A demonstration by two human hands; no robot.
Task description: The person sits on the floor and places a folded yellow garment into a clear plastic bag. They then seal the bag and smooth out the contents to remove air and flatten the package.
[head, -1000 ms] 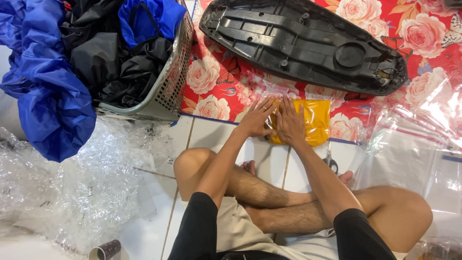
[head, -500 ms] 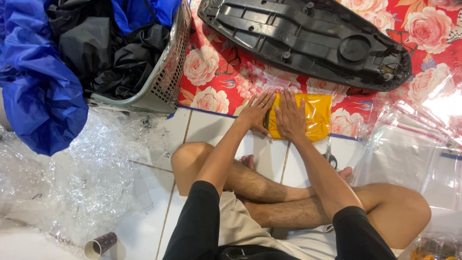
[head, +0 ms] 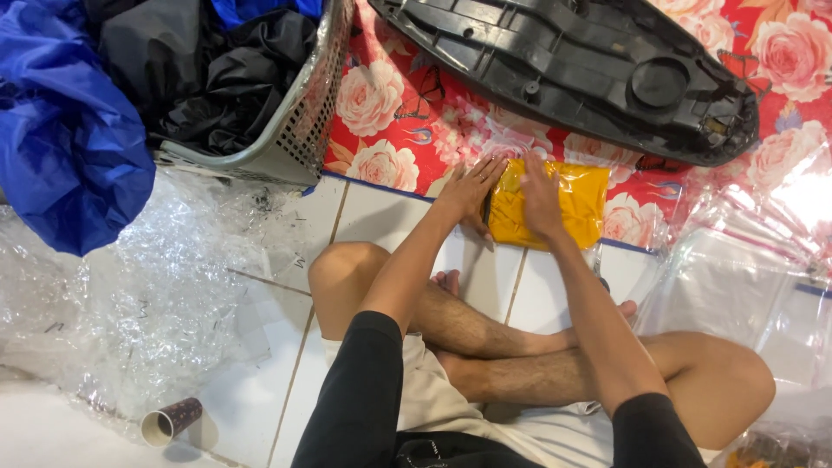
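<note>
A flat yellow plastic packet [head: 579, 198] lies on the edge of a red flowered mat [head: 407, 121], just in front of my crossed legs. My right hand [head: 541, 198] presses flat on the packet's middle, fingers spread. My left hand [head: 469, 191] rests against the packet's left edge with fingers stretched out, a dark strip showing at that edge. Neither hand lifts the packet off the floor.
A long black moulded plastic part [head: 572, 69] lies on the mat beyond the packet. A grey mesh basket [head: 299, 130] holds black and blue cloth. Bubble wrap [head: 130, 295] and a cardboard tube [head: 170, 420] lie left; clear plastic bags [head: 745, 277] lie right.
Both hands have stayed on the yellow packet. The right hand has slid a little toward the packet's middle, and the head camera has shifted slightly.
</note>
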